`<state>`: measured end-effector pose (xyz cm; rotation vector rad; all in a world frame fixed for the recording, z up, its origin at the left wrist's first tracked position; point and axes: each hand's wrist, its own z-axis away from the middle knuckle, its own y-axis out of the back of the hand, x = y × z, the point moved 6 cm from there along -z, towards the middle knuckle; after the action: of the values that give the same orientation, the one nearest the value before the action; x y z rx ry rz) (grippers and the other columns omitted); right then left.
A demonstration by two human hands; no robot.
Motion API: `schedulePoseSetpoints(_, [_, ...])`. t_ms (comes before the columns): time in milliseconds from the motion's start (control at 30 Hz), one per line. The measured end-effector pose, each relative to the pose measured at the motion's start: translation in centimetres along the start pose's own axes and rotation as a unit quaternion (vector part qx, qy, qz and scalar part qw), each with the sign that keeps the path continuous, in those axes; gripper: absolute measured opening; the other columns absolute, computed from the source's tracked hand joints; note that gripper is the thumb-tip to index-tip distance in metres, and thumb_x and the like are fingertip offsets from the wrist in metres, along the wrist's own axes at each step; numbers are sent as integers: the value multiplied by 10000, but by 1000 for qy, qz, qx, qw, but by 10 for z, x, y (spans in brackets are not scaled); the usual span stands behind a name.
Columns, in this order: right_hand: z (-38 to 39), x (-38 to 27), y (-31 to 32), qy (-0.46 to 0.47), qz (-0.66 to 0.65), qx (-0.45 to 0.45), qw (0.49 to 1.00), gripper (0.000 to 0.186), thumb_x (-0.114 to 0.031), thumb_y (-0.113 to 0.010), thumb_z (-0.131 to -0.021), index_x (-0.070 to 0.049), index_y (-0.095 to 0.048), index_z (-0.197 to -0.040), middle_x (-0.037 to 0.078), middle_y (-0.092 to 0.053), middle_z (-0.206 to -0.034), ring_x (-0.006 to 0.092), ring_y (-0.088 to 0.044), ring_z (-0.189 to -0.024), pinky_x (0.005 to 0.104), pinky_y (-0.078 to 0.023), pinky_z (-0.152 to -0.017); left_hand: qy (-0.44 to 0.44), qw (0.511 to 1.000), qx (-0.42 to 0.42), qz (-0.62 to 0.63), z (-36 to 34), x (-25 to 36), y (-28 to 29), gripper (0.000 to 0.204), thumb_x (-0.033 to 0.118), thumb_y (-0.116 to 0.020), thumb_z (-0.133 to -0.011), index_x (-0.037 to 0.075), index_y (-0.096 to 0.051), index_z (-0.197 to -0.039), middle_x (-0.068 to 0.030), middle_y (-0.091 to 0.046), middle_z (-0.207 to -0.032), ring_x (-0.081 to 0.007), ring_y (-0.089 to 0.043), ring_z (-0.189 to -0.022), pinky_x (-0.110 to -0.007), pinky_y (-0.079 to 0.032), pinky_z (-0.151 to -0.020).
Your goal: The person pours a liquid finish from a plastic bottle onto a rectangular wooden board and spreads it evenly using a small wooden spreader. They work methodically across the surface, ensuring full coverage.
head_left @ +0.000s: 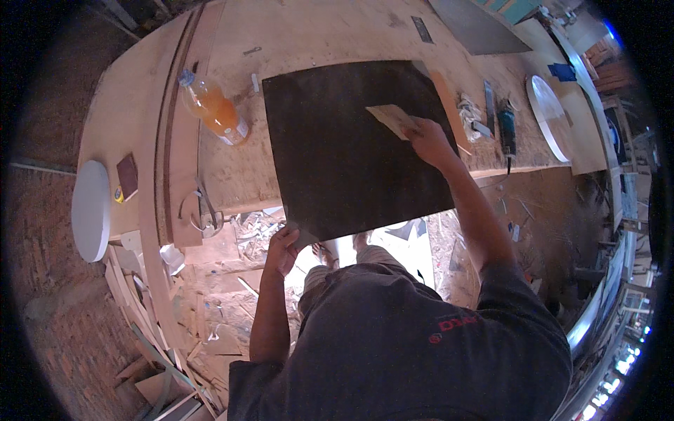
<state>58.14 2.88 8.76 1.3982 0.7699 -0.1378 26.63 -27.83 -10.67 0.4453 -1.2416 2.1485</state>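
Note:
A large dark square sheet (354, 158) lies on the workbench, its near edge reaching past the bench's front edge. My left hand (283, 251) is closed on the sheet's near left corner, where a lighter grey patch shows. Over the sheet's far right part, my right hand (430, 142) grips a thin, flat tan piece (390, 119) with a slanted end. That piece points to the left, and I cannot tell whether it touches the sheet. It looks like a scrap of thin board or a spreader.
An orange drink bottle (216, 111) stands left of the sheet. A teal power tool (507, 130) with a cord lies right, near a round white-edged disc (549, 116). Another white disc (91, 210) is far left, by a yellow tape measure (119, 194). Wood scraps litter the floor.

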Motion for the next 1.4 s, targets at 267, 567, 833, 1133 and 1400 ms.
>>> schedulePoseSetpoints(267, [-145, 2, -66, 117, 192, 43, 973, 350, -145, -617, -951, -160, -715, -1287, 102, -726, -1210, 348, -682, -1124, 467, -569, -947, -5, 999, 35, -20, 4, 5, -3, 289, -10, -633, -993, -70, -625, -1275, -169, -719, -1216, -271, -731, -1102, -411, -609, -1001])
schedulePoseSetpoints(567, [-198, 6, -66, 74, 263, -11, 962, 296, -189, -637, -917, -236, -782, -1172, 88, -761, -1086, 334, -733, -1008, 491, -601, -852, -30, 999, 22, 1, 8, 2, -6, 286, -14, -611, -1009, -60, -617, -1291, -153, -718, -1223, -247, -733, -1097, -381, -623, -972])
schedulePoseSetpoints(833, [-197, -10, -83, 94, 316, -97, 939, 278, -194, -676, -858, -240, -802, -1102, 130, -769, -998, 355, -744, -980, 509, -601, -833, -28, 998, 50, -27, 11, 3, -6, 273, 1, -641, -999, -57, -619, -1265, -149, -714, -1195, -253, -733, -1071, -399, -628, -958])
schedulePoseSetpoints(1133, [-49, -63, -103, 115, 297, -183, 930, 350, -137, -689, -814, -230, -797, -1133, 119, -766, -980, 350, -746, -964, 494, -594, -835, -24, 999, 30, -23, -4, -6, 6, 233, -18, -612, -1008, -62, -628, -1236, -161, -715, -1167, -261, -741, -1030, -416, -641, -931])
schedulePoseSetpoints(1400, [137, -79, -98, 153, 219, -147, 952, 296, -109, -726, -803, -179, -789, -1083, 67, -778, -1008, 323, -738, -973, 463, -585, -832, -22, 1000, 9, -15, -6, -5, -1, 238, 0, -630, -997, -46, -628, -1231, -140, -727, -1141, -250, -746, -1003, -393, -644, -903])
